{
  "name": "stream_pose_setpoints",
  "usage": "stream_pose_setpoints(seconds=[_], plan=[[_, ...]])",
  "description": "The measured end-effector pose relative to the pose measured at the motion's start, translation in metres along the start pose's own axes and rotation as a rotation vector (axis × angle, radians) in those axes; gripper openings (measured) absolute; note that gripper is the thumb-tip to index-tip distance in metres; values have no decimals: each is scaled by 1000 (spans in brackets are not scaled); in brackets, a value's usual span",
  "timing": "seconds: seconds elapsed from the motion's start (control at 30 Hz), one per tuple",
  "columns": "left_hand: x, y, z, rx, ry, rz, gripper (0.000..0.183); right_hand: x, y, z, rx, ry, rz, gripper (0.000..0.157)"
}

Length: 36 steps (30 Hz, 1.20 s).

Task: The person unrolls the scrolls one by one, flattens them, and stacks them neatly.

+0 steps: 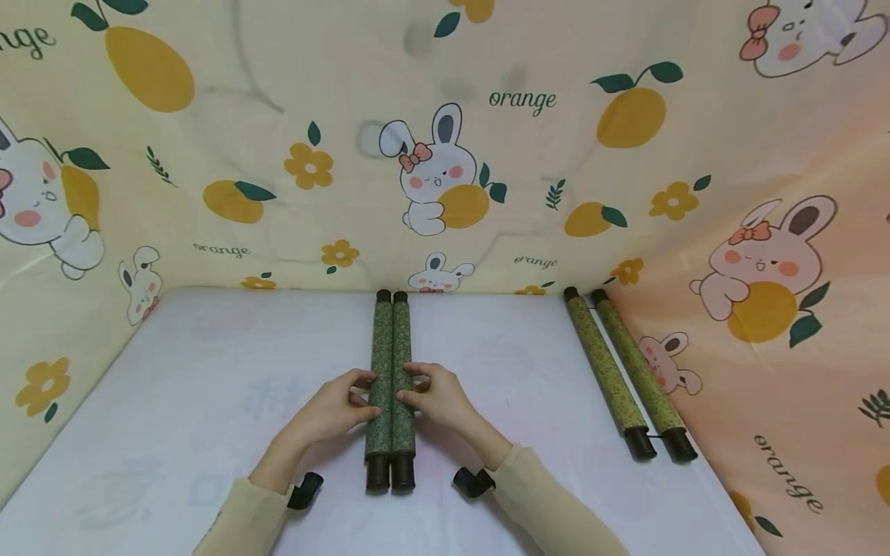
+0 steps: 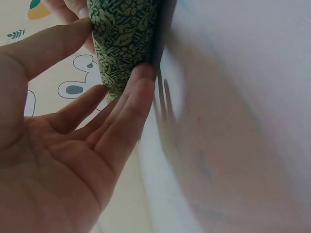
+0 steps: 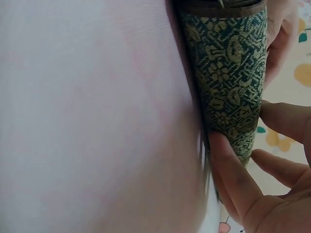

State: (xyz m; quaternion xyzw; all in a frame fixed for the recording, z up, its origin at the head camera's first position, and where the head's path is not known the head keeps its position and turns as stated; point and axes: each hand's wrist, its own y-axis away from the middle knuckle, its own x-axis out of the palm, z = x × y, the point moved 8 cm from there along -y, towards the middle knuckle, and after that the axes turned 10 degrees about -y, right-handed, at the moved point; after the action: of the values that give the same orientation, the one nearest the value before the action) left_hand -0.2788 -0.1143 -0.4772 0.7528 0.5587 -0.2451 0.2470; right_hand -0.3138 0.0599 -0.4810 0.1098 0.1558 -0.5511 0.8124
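A hanging scroll covered in dark green patterned cloth stands lengthwise in the middle of the table, its left roll (image 1: 382, 332) and right roll (image 1: 401, 332) side by side and touching. Dark knobs cap both ends of each roll. My left hand (image 1: 339, 405) holds the left roll from its outer side, thumb on top. On the other side my right hand (image 1: 441, 395) grips the right roll between thumb and fingers. Pale leaf and flower patterns on the cloth (image 2: 125, 34) show up close in the left wrist view. The right wrist view has fingertips (image 3: 221, 143) against the roll's lower side.
A second scroll, yellow-green, lies at the right edge of the table (image 1: 521, 401), its left roll (image 1: 605, 363) and right roll (image 1: 640, 363) slightly apart with thin dark links between them. A printed curtain (image 1: 334, 77) with rabbits and oranges encloses the back and sides.
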Motion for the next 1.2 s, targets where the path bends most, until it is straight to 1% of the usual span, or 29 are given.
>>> stream_pose_setpoints(seconds=[0.17,0.3,0.4,0.47,0.57,0.63,0.7,0.87,1.03,1.2], plan=[[-1,1,-1,-4,-18,6,59,1,3,-1,4,12,11,55],[2,6,-4,3,-27,38,59,2,12,-2,0,2,19,54],[4,8,-7,36,-28,79,60,3,20,-2,-4,-2,23,54],[5,8,-10,72,-29,106,60,3,23,-2,-5,-5,25,54],[7,4,-13,99,-35,119,59,3,24,-1,-14,-8,24,54],[8,1,-14,91,-51,109,59,3,25,-1,-26,-3,24,55],[10,0,-14,66,-73,90,61,4,25,-2,-36,3,24,56],[13,2,-15,28,-139,43,67,4,26,-2,-25,3,28,59],[14,4,-14,14,-127,42,65,3,27,-1,-2,19,44,59],[12,3,-14,38,-108,37,63,-2,24,-3,21,34,65,59]])
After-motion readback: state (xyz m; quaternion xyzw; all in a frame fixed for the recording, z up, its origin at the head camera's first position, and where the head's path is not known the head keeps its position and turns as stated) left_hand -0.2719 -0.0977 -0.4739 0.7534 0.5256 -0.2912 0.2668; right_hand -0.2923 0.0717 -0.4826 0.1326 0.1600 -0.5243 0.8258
